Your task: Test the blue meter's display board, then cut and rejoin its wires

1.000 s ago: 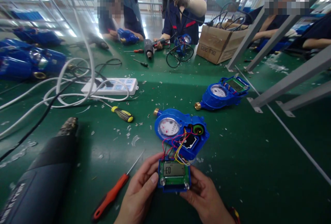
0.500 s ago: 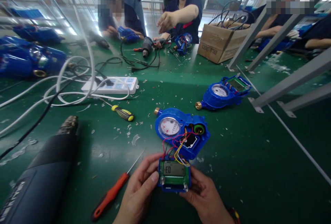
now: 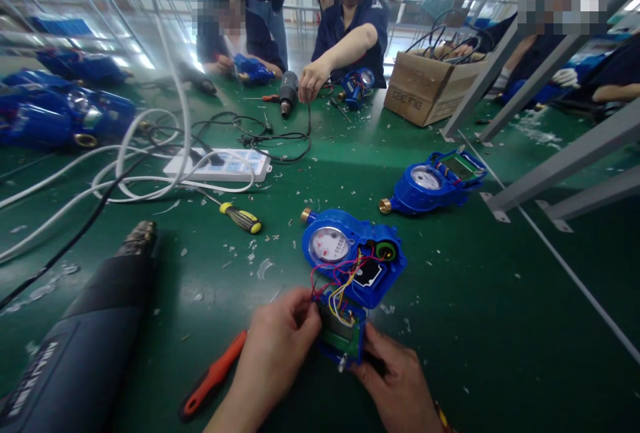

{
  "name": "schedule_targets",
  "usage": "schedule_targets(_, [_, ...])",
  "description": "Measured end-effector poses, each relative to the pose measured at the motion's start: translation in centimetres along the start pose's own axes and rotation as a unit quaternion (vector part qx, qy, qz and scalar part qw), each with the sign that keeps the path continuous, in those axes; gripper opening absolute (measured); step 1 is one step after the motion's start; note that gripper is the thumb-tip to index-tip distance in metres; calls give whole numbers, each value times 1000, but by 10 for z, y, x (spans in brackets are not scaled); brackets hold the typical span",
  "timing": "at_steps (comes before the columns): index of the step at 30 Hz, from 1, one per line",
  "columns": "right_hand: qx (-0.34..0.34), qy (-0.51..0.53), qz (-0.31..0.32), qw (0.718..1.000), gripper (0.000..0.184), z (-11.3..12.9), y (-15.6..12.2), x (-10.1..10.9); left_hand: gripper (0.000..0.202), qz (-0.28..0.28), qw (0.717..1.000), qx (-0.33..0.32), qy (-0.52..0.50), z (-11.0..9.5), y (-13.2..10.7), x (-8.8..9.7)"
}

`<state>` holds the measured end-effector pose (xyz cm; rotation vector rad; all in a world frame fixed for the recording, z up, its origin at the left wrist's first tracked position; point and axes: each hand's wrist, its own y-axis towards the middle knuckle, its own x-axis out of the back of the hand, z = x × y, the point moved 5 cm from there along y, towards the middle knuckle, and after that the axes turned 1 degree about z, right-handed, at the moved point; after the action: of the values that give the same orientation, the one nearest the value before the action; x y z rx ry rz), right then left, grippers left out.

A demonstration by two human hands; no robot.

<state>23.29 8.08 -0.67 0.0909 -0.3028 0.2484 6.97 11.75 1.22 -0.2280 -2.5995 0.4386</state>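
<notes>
A blue water meter (image 3: 350,253) lies on the green table with its side compartment uncovered. Red, yellow and white wires (image 3: 345,286) run from it to a display board (image 3: 343,333) in a blue frame. My right hand (image 3: 397,373) grips the board's right side, thumb below and fingers at the edge. At the board's upper left corner, beside the wires, my left hand (image 3: 285,333) is closed in a pinch; its fingertips partly cover what they grip. The board is tilted and its screen looks dark. An orange-handled screwdriver (image 3: 215,373) rests partly behind my left forearm.
A heat gun (image 3: 90,333) lies at left, near a power strip (image 3: 235,165) with tangled cords and a yellow-black screwdriver (image 3: 243,217). Another water meter (image 3: 430,179) is at right, by grey metal legs (image 3: 550,159). Co-workers sit across the table, near a cardboard box (image 3: 425,86).
My left hand has shifted from the board's left side up to its upper left corner. The board has tilted, and its digits no longer show. Across the table, a co-worker's hand has lowered to a cord.
</notes>
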Motion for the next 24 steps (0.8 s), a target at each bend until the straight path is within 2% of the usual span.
schedule_targets(4, [77,-72,-44,993,47,10,0,4,17,-51,993,0,110,-7,0,1])
schedule_targets(6, [84,-80,-55,992,47,10,-1,5,19,-41,994,-10,101,-8,-1,0])
schedule_targets(9, [29,-42,-67,996,46,2,-3,7,30,-16,999,-16,-47,0,-2,2])
schedule_targets(12, [-60,55,-55,995,46,-10,-4,5,33,-69,977,29,-201,19,1,14])
schedule_targets(15, [-103,139,-33,984,48,-14,-3,2,36,-99,961,67,-250,33,6,20])
schedule_targets(19, [-106,196,-40,974,45,-11,0,3,38,-51,960,90,-259,34,10,12])
schedule_targets(21, [-106,212,-33,971,43,-10,1,4,38,0,956,88,-280,31,8,4])
schedule_targets(24, [-112,215,-20,970,42,-10,3,5,29,74,935,63,-342,24,4,-7])
